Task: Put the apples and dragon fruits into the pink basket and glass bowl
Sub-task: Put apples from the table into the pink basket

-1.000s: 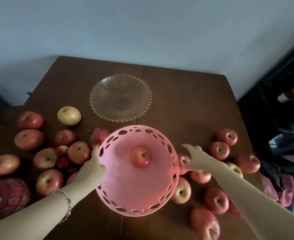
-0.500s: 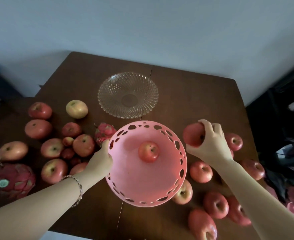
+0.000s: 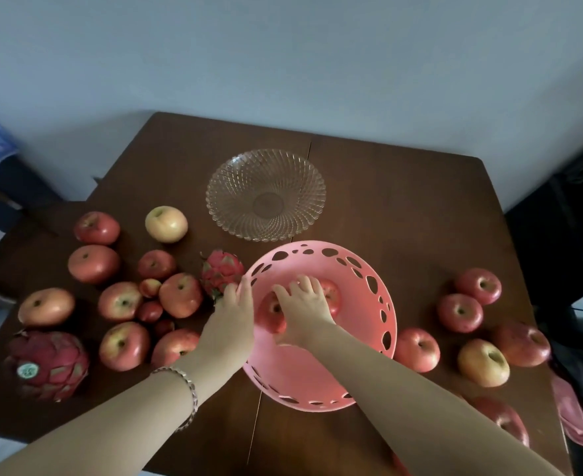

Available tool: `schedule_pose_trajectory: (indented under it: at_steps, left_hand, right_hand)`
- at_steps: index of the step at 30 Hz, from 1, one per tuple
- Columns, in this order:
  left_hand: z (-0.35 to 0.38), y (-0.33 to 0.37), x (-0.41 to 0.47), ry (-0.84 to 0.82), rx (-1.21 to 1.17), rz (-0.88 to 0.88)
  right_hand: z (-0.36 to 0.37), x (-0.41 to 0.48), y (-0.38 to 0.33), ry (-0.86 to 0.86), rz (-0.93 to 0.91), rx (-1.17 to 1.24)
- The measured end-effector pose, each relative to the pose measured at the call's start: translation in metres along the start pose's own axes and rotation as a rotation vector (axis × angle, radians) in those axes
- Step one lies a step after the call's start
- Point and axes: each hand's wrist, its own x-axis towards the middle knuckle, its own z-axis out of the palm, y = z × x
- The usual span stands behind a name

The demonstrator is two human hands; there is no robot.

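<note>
Carried since earlier into pink basket [image 3: 362,266]: apple [image 3: 270,316], beneath right hand [image 3: 300,310], fingers spread loose on top, beside second apple [image 3: 333,297]. Left hand [image 3: 231,324] gripping basket's left rim, on bench [image 3: 403,207].

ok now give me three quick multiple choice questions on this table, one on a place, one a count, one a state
1. The small pink dragon fruit lies:
A) just left of the round pink plastic basket
B) in the clear patterned glass bowl
C) right of the basket

2. Dragon fruits in view:
A) one
B) two
C) four

3. The glass bowl is:
A) full of apples
B) upside down
C) empty

Key:
1 A, it lies beside the basket's left rim.
2 B, the small one plus the large sticker-marked dragon fruit.
3 C, its bare bottom shows.
</note>
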Motion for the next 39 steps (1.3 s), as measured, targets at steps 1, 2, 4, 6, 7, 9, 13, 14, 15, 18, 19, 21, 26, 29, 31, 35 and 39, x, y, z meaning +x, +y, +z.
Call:
schedule_pose_trajectory:
  at_steps: [1, 2, 4, 6, 7, 9, 13, 14, 15, 18, 19, 21, 26, 29, 31, 35, 39]
  left_hand:
    - [-0.003, 0.006, 0.002, 0.047, 0.041, 0.091]
    - [-0.004, 0.008, 0.001, 0.081, 0.132, 0.187]
    - [-0.001, 0.012, 0.003, 0.039, 0.212, 0.306]
    - [0.001, 0.020, 0.011, -0.095, 0.221, 0.273]
    - [0.002, 0.022, 0.015, -0.193, 0.229, 0.228]
    - [0.006, 0.031, 0.020, -0.284, 0.160, 0.147]
    - [0.014, 0.045, 0.032, -0.293, -0.014, -0.018]
    - [0.016, 0.047, 0.035, -0.273, -0.007, -0.018]
    - [0.017, 0.048, 0.037, -0.254, -0.001, 0.006]
    - [0.023, 0.051, 0.046, -0.201, -0.007, 0.110]
    - [0.025, 0.052, 0.049, -0.179, -0.009, 0.132]
    - [0.026, 0.054, 0.055, -0.146, -0.003, 0.145]
    - [0.022, 0.060, 0.063, -0.182, 0.119, 0.159]
    - [0.016, 0.063, 0.063, -0.235, 0.160, 0.145]
    - [0.012, 0.065, 0.059, -0.233, 0.173, 0.155]
    - [0.002, 0.075, 0.039, -0.128, 0.121, 0.236]
    - [-0.007, 0.092, 0.020, -0.071, 0.000, 0.415]
  right_hand:
    - [0.003, 0.001, 0.002, 0.000, 0.023, 0.034]
    - [0.006, 0.001, 0.005, -0.003, 0.046, 0.072]
    - [0.007, -0.001, 0.015, -0.027, 0.094, 0.102]
    - [0.005, -0.004, 0.030, -0.061, 0.168, 0.092]
    - [0.002, -0.005, 0.038, -0.078, 0.201, 0.104]
    - [0.000, -0.010, 0.054, -0.095, 0.236, 0.162]
    - [0.002, -0.022, 0.068, -0.098, 0.302, 0.246]
    - [0.004, -0.024, 0.070, -0.098, 0.335, 0.276]
    - [0.005, -0.025, 0.069, -0.096, 0.353, 0.301]
    - [0.008, -0.025, 0.070, -0.062, 0.380, 0.348]
    - [0.009, -0.026, 0.071, -0.046, 0.386, 0.360]
    - [0.012, -0.029, 0.071, -0.036, 0.388, 0.369]
    - [-0.002, -0.045, 0.073, 0.018, 0.360, 0.426]
    - [-0.029, -0.070, 0.095, 0.300, 0.393, 0.425]
    - [-0.036, -0.091, 0.122, 0.275, 0.481, 0.390]
    - [-0.007, -0.117, 0.146, -0.247, 0.509, 0.305]
    - [0.023, -0.122, 0.143, -0.316, 0.442, 0.327]
